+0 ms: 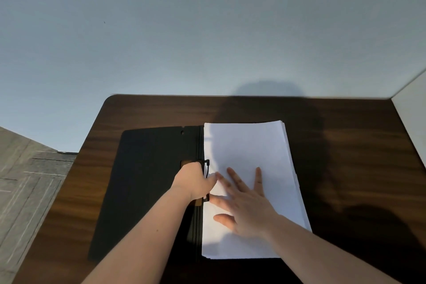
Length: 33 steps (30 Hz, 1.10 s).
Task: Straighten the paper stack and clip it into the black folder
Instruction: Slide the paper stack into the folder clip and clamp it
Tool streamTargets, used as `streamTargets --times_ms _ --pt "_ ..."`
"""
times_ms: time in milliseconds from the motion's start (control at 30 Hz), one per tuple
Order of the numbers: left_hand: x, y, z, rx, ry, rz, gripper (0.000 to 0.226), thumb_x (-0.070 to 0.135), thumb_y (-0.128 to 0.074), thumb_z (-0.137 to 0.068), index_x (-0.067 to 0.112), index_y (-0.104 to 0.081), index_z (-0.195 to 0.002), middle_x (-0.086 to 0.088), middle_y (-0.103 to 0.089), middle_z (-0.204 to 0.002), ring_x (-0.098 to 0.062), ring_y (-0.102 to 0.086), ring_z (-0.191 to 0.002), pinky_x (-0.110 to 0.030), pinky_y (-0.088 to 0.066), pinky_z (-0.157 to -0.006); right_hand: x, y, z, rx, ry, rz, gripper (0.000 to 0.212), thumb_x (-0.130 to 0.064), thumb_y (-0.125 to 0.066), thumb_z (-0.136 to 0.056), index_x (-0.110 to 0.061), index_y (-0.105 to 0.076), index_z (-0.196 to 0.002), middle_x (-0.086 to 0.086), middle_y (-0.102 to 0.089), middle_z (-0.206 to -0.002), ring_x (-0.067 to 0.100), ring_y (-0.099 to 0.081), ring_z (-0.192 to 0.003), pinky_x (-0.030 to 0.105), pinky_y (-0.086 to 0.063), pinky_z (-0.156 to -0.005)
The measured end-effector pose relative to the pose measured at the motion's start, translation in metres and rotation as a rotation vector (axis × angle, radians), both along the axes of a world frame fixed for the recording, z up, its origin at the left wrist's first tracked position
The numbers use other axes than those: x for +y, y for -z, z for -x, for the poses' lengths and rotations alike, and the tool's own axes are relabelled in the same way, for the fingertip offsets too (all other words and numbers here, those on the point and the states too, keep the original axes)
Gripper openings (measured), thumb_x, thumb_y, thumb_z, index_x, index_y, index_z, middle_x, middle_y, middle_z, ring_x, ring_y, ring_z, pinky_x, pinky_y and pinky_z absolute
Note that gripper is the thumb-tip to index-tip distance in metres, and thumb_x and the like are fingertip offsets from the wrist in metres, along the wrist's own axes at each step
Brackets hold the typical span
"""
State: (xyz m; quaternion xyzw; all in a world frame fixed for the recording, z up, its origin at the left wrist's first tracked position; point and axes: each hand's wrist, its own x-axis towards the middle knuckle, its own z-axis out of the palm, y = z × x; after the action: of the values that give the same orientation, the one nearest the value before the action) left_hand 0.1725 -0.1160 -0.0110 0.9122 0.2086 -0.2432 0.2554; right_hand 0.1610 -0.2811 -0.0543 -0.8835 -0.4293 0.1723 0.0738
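So you've got the dark wood table (345, 157) filling the lower frame, with the black folder (147, 191) lying open on it, spine running bottom to top. The paper stack (249, 145) sits on its right half, long axis along the spine, right edges a bit fanned. Your right hand (246, 207) is flat on the sheets, fingers spread, gripping nothing. Your left hand (193, 182) is curled around the clip (206, 166) at the spine, so it's nearer; the paper's left edge lies right beside it.
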Motion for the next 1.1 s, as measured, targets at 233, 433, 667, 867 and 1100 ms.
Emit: streamTargets --times_ms 233,433,667,867,1100 --pt "-0.004 -0.002 0.0 0.002 0.027 -0.057 0.046 0.045 -0.059 -0.084 0.016 -0.037 -0.055 0.003 -0.04 -0.052 -0.013 -0.039 -0.046 -0.024 -0.033 -0.046 0.003 0.008 -0.002 0.075 0.121 0.005 0.091 -0.072 -0.031 -0.081 -0.027 0.006 -0.151 -0.018 0.014 -0.157 0.013 0.023 -0.145 0.059 0.028 -0.103" --pt "0.001 0.001 0.001 0.03 0.023 -0.073 0.042 0.052 -0.062 -0.081 0.014 -0.048 -0.093 0.008 -0.05 -0.071 -0.008 -0.049 -0.063 -0.023 -0.04 -0.056 -0.007 0.002 -0.006 0.135 0.107 -0.052 0.1 -0.084 -0.024 -0.069 -0.033 0.003 -0.151 -0.016 0.006 -0.16 -0.001 0.022 -0.139 0.049 0.028 -0.106" --pt "0.033 0.004 0.019 -0.168 -0.197 -0.097 0.034 0.047 -0.061 -0.084 0.019 -0.058 -0.103 -0.003 -0.063 -0.106 -0.025 -0.061 -0.104 -0.038 -0.052 -0.088 -0.027 -0.002 -0.011 0.088 0.222 -0.009 0.077 -0.072 -0.012 -0.085 -0.027 -0.034 -0.143 -0.002 -0.043 -0.15 0.019 -0.038 -0.139 0.039 0.005 -0.11" --pt "0.091 0.003 0.053 0.037 -0.64 -0.296 0.096 0.07 -0.055 -0.077 0.02 -0.019 -0.15 -0.014 -0.019 -0.158 -0.037 -0.017 -0.145 -0.061 -0.024 -0.111 -0.041 0.012 -0.012 0.026 0.251 0.097 0.081 -0.076 -0.018 -0.083 -0.022 -0.043 -0.138 -0.001 -0.054 -0.141 0.02 -0.048 -0.131 0.049 -0.015 -0.104" --pt "0.119 -0.012 0.056 0.268 -0.829 -0.331 0.128 0.075 -0.075 -0.046 0.006 -0.028 -0.142 -0.025 -0.037 -0.143 -0.043 -0.038 -0.131 -0.056 -0.038 -0.106 -0.043 0.015 -0.015 -0.023 0.202 0.135 0.083 -0.077 -0.016 -0.082 -0.023 -0.04 -0.14 -0.004 -0.052 -0.143 0.015 -0.036 -0.134 0.049 -0.016 -0.104"
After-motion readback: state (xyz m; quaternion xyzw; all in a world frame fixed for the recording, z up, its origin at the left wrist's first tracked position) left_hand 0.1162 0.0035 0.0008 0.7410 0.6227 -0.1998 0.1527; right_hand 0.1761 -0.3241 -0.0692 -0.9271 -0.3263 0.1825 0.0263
